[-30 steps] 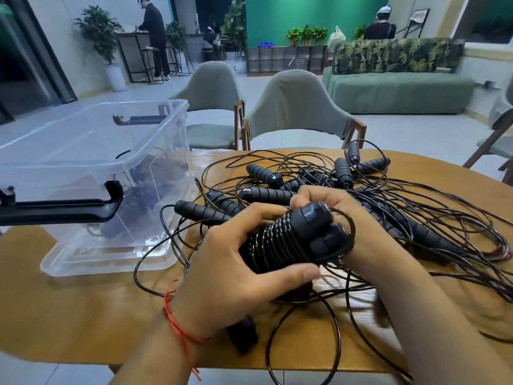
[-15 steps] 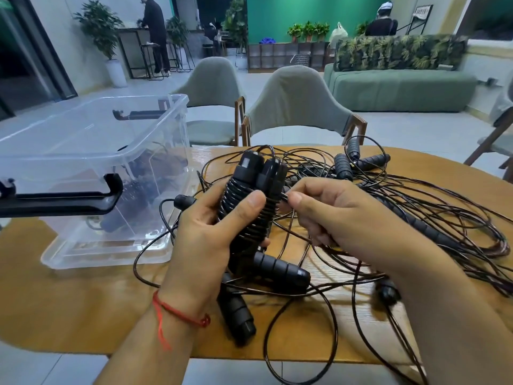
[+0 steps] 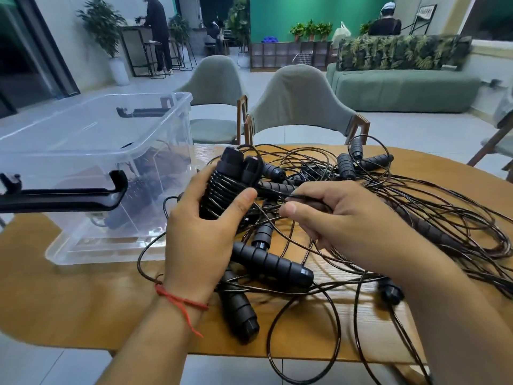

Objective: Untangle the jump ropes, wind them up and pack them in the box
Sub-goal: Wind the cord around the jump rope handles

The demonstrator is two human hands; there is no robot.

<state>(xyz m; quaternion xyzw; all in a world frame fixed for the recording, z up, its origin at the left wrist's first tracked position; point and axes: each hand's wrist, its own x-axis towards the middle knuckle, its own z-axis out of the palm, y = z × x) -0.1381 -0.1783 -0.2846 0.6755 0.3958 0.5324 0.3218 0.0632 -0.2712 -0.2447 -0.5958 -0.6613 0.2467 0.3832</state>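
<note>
Staying upright in left hand (image 3: 198, 245), wound rope (image 3: 222, 194)

No text can be read; the lettering on the distant framed sign (image 3: 427, 13) is too small to be deciphered.

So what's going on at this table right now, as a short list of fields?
Left hand: grips wound bundle, handles upward
Right hand: pinches cord leading from the bundle
Tangle: loose ropes and handles spread over table
Box: clear, open, left of the hands; dark ropes inside
</note>
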